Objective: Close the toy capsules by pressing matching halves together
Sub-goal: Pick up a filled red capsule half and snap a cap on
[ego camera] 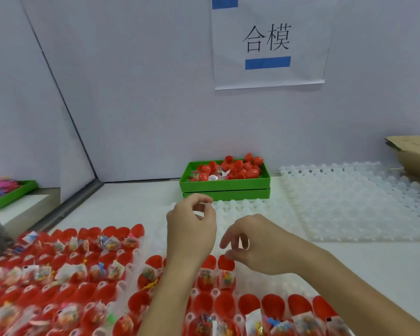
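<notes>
Fingers of right hand (250, 243), loosely curled and holding nothing, hover just above open red plastic capsule half (226, 262) in white moulded tray (272, 284), nearer than empty, curled left hand (192, 229).

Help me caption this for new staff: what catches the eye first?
A mass of open red capsule halves holding small bagged toys fills the near left and front of the table. Above them hover the left hand and right hand, fingers loosely curled. Behind, a green tray heaped with red pieces stands by the wall.
</notes>
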A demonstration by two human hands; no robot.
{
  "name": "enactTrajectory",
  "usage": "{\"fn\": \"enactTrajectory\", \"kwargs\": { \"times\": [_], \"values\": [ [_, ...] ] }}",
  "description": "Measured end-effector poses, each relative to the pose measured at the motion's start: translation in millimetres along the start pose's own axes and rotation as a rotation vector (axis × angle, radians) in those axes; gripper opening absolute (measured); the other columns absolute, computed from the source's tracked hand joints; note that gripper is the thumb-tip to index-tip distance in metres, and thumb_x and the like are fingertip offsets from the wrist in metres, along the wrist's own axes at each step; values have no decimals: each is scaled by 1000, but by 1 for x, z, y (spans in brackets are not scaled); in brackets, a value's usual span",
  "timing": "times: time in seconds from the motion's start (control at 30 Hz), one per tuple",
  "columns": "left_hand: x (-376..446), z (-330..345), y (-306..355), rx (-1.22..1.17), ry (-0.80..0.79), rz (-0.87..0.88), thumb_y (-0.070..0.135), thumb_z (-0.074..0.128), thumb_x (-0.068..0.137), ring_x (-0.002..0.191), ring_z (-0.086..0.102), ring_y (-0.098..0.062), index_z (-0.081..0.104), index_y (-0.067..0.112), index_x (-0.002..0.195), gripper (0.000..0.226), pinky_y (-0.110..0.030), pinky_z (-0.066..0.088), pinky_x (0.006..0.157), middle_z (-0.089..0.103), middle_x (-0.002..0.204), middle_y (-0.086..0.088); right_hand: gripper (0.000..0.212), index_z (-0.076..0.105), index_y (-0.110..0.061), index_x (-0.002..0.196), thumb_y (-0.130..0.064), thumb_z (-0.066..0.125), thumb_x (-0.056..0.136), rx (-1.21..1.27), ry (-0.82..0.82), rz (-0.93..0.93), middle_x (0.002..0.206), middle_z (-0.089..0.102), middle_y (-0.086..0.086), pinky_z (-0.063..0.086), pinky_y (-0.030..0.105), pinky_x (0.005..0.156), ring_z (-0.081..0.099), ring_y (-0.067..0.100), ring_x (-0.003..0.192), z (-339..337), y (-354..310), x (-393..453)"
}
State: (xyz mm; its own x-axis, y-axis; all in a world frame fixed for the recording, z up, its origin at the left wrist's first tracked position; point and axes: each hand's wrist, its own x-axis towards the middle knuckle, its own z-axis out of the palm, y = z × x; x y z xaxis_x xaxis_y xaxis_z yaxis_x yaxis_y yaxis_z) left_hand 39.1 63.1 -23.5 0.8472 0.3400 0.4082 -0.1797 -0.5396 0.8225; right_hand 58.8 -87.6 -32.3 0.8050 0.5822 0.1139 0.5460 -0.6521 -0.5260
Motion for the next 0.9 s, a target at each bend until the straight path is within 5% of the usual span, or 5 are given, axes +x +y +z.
{"fn": "enactTrajectory", "kwargs": {
  "times": [0.3, 0.5, 0.67, 0.77, 0.9],
  "values": [
    [-3, 3, 1, 10, 0, 134, 11, 61, 93, 89, 56, 14, 67, 28, 88, 19, 3, 40, 67, 64, 81, 20, 6, 73, -25, 89, -25, 68, 85, -68, 24, 12, 91, 64, -9, 53, 25, 76, 59, 7, 84, 11, -3, 3],
    [-5, 6, 0, 26, -47, 116, 13, 61, 93, 79, 61, 6, 68, 28, 85, 18, 0, 42, 64, 66, 79, 17, 9, 73, -22, 71, -17, 69, 78, 54, 157, 113, 63, 68, -12, 51, 16, 57, 64, 1, 61, -15, -7, 2],
    [-15, 13, 14, -200, -350, 39, 35, 60, 95, 78, 69, -3, 69, 31, 91, 11, -31, 60, 74, 72, 80, 14, 14, 70, -20, 68, -23, 74, 81, 305, 410, 380, 57, 71, -6, 61, 33, 63, 70, 9, 55, -37, 8, -22],
    [-27, 22, 19, -274, -625, -32, 56, 77, 75, 80, 73, -9, 65, 37, 105, 37, -27, 61, 73, 71, 94, 14, 12, 70, -22, 71, -27, 76, 80, 283, 464, 463, 56, 70, -8, 61, 30, 61, 69, 5, 55, -39, 17, -39],
    [-34, 31, 19, -195, -595, 34, 20, 85, 75, 73, 72, -10, 67, 32, 94, 29, -26, 60, 71, 70, 90, 16, 13, 69, -22, 70, -28, 77, 78, 265, 485, 501, 55, 70, -8, 61, 31, 61, 68, 6, 54, -35, 22, -47]
  ]
}}
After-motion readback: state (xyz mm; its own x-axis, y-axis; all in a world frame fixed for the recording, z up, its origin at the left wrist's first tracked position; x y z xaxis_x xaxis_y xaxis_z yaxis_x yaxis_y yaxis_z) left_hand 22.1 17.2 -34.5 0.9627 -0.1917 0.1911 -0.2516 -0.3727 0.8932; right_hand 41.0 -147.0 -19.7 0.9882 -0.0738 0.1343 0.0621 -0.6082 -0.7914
